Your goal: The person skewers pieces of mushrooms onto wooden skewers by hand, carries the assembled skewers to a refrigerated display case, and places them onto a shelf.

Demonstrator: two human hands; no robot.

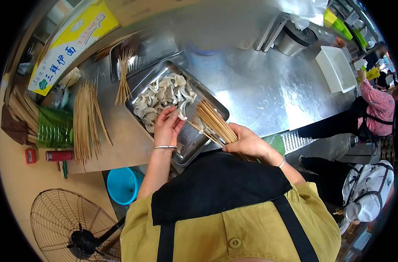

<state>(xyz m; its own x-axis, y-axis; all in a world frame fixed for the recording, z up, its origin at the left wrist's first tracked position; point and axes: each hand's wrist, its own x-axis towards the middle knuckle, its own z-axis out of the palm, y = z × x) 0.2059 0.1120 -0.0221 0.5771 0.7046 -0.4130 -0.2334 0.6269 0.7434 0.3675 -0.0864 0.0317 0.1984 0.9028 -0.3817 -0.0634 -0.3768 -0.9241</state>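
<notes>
Mushroom pieces (pixel 157 98), pale grey-white, with curled, ruffled caps and whitish undersides, lie heaped at the far-left end of a metal tray (pixel 186 153). The left hand (pixel 167 125) grasps one mushroom piece (pixel 182 114) between thumb and fingertips above the tray; whether a stick pierces it cannot be told. The right hand (pixel 247 142) is closed around a bundle of sticks (pixel 214 121), thin and light brown; lower ones splay toward the left hand. The bundle hides part of the tray's right side.

Behind the tray, a second tray (pixel 153 54) bears loose sticks (pixel 126 65), whose ends overhang its edge. Left on the metal counter (pixel 273 100): a broad pile of sticks (pixel 86 118), beside a green plastic container (pixel 54 126). Below the counter: a blue bucket (pixel 116 185), near a fan (pixel 76 222). Far right: a white bin (pixel 323 65) and a lidded metal pot (pixel 290 43). Two other people stand beyond the counter's right end, one in a pink top (pixel 379 107).
</notes>
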